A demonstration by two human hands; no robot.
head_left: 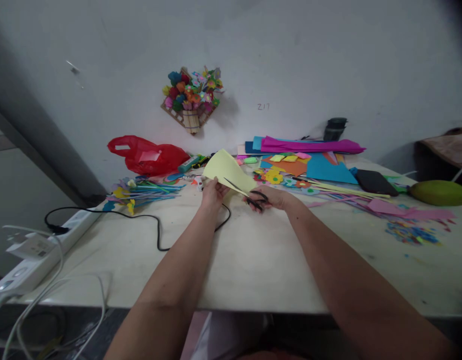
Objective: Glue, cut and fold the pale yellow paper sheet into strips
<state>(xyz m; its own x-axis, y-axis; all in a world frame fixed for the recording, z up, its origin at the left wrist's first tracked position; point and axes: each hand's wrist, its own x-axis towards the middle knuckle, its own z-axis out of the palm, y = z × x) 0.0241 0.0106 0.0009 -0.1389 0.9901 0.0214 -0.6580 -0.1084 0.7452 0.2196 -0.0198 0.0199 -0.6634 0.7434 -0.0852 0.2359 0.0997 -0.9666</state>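
My left hand (211, 192) pinches the near edge of a pale yellow foam sheet (225, 170) and holds it up above the table (253, 260). My right hand (270, 197) grips black-handled scissors (249, 194), fingers through the loops. The blades reach into the sheet's lower right edge. Both forearms stretch out over the pale tabletop.
A black cable (155, 225) runs from a white power strip (46, 250) at the left. A red plastic bag (148, 155), paper flowers on sticks (140, 192), coloured sheets (309, 155), a black case (375, 181), a green fruit (439, 192) and paper scraps (411, 232) crowd the table's back. A flower bouquet (191, 97) hangs on the wall.
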